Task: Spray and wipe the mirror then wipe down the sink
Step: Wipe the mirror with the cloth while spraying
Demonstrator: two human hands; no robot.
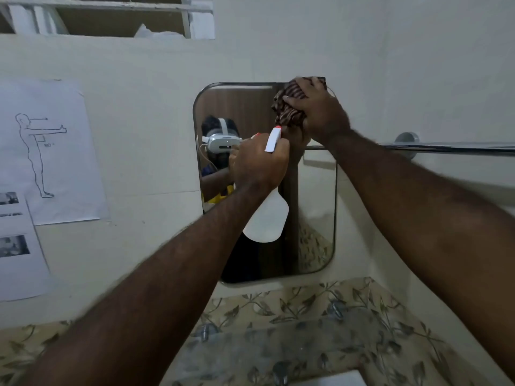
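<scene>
A rounded rectangular mirror (315, 218) hangs on the white wall in front of me. My right hand (316, 110) presses a bunched brown striped cloth (287, 110) against the mirror's upper right corner. My left hand (257, 162) grips the neck of a white spray bottle (267, 218) with a red-tipped nozzle, held in front of the mirror's middle. The bottle's body hangs below my fist. Only a white corner of the sink (337, 379) shows at the bottom edge.
A chrome towel bar (446, 147) runs along the wall to the right of the mirror. Printed paper sheets (47, 151) are stuck on the wall at the left. Leaf-patterned tiles (292, 316) lie below the mirror. A window frame (111, 12) sits at the top left.
</scene>
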